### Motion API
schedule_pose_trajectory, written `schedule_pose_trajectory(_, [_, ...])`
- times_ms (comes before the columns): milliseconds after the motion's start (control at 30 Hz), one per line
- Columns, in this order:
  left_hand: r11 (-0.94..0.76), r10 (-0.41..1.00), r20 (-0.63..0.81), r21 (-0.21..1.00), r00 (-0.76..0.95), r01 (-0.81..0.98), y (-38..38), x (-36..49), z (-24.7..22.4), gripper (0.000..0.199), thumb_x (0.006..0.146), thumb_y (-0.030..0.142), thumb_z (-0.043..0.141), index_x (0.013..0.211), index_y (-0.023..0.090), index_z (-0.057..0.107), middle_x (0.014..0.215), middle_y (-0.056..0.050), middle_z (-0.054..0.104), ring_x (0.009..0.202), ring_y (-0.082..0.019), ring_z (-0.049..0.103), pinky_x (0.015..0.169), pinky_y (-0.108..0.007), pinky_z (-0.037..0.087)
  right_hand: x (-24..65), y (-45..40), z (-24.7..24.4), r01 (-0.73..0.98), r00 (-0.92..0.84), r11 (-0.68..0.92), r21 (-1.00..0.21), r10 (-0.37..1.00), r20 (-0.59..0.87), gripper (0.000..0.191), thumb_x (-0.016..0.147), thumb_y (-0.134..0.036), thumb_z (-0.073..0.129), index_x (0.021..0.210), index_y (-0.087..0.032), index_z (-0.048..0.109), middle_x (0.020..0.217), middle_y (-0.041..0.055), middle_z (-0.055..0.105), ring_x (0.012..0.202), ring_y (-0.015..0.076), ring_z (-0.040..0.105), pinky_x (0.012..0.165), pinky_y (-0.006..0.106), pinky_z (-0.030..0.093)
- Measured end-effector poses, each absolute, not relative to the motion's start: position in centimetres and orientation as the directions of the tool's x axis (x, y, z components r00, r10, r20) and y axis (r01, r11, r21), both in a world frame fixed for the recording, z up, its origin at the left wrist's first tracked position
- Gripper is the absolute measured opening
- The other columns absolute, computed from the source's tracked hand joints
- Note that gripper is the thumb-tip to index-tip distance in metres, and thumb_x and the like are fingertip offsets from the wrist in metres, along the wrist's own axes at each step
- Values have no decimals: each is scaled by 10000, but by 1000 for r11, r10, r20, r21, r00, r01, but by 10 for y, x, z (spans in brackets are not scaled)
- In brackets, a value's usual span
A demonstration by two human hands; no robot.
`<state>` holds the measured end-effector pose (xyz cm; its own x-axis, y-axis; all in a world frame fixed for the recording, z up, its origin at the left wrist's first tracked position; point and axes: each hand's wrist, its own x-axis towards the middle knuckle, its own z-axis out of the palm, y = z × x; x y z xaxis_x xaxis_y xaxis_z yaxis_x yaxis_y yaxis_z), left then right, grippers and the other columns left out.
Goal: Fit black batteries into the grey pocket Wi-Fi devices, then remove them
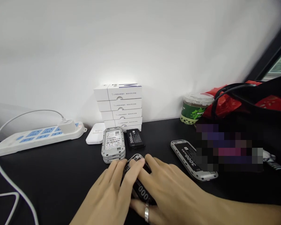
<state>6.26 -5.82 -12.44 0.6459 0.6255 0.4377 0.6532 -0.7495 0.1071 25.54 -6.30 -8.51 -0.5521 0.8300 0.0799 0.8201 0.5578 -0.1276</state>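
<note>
Both of my hands are on a grey handheld device with its back off and a black 3000mAh battery in its bay. My left hand holds the left side, with its index finger pressing near the top end. Across the right side, my right hand grips it, fingers curled and a ring on one; they hide much of the device. Just beyond lies a stack of similar open devices without batteries in the top one. A loose battery is beside that stack. Further right, another device has its battery seated.
White boxes are stacked against the wall, with white back covers at their left. A power strip with a plugged-in charger and white cable lies left. On the right are a drink cup, red bags and a blurred patch.
</note>
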Motion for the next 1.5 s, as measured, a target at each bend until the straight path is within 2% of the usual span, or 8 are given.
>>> schedule_pose_trajectory(233, [-759, 635, 434, 198, 639, 620, -55, 67, -130, 1021, 839, 496, 706, 1606, 350, 48, 1388, -148, 633, 1176, -421, 674, 946, -571, 609, 261, -59, -89, 785, -568, 598, -162, 799, 196, 595, 917, -578, 610, 1323, -144, 628, 1265, 234, 644, 1116, 418, 656, 815, 545, 613])
schedule_pose_trajectory(567, [-728, 683, 428, 454, 592, 513, -52, 69, -149, 1190, 705, 394, 821, 1594, 317, 34, 1506, -178, 471, 1305, -404, 593, 956, -521, 620, 258, -47, -92, 847, -448, 479, -229, 877, 176, 451, 856, -591, 687, 1055, -186, 692, 1066, 74, 606, 693, 206, 643, 608, 366, 484])
schedule_pose_trajectory(733, [-740, 673, 461, 432, 579, 515, -51, 71, -148, 1193, 621, 253, 798, 1571, 300, 77, 1433, -170, 533, 1249, -410, 618, 958, -564, 605, 256, -45, -92, 823, -458, 491, -284, 871, 178, 396, 786, -479, 742, 1021, -169, 665, 1027, 61, 598, 721, 193, 600, 583, 321, 390])
schedule_pose_trajectory(867, [-808, 584, 534, 307, 611, 503, -50, 69, -148, 994, 746, 307, 742, 1556, 267, 168, 1338, -143, 603, 1151, -358, 654, 957, -510, 592, 264, -43, -69, 719, -459, 478, -505, 872, 170, 360, 664, -336, 823, 779, -210, 506, 901, -8, 537, 714, 147, 542, 589, 282, 400])
schedule_pose_trajectory(1067, [-827, 449, 632, 25, 632, 562, -56, 72, -126, 502, 737, 259, 688, 1193, 333, 491, 1231, -79, 630, 995, -314, 625, 832, -441, 593, 296, -34, -22, 474, -706, 284, -833, 688, -167, 350, 767, -105, 760, 931, -258, 492, 698, -97, 549, 600, 99, 550, 535, 205, 413])
schedule_pose_trajectory(1167, [-826, 463, 601, 27, 651, 563, -51, 70, -90, 584, 697, 334, 711, 1215, 323, 443, 1316, -99, 556, 1129, -356, 575, 889, -510, 579, 304, -17, -16, 233, -660, 79, -969, 745, -98, 413, 786, -107, 763, 988, -271, 442, 730, -106, 590, 566, 76, 558, 537, 199, 439])
schedule_pose_trajectory(1267, [-827, 475, 599, 54, 644, 560, -30, 57, -57, 815, 693, 317, 709, 1381, 256, 276, 1337, -142, 491, 1281, -372, 515, 1013, -537, 543, 308, 6, -19, 58, -462, 91, -994, 885, 54, 489, 736, -186, 849, 947, -258, 413, 619, -127, 549, 511, 59, 480, 496, 183, 358])
schedule_pose_trajectory(1500, [-784, 619, 331, 223, 712, 579, 30, 15, -50, 900, 711, 411, 764, 1423, 283, 229, 1389, -130, 448, 1255, -357, 586, 1035, -515, 548, 310, 50, -55, 181, -271, 77, -980, 962, 25, 592, 645, -366, 909, 851, -255, 365, 508, -120, 504, 483, 76, 431, 505, 224, 310])
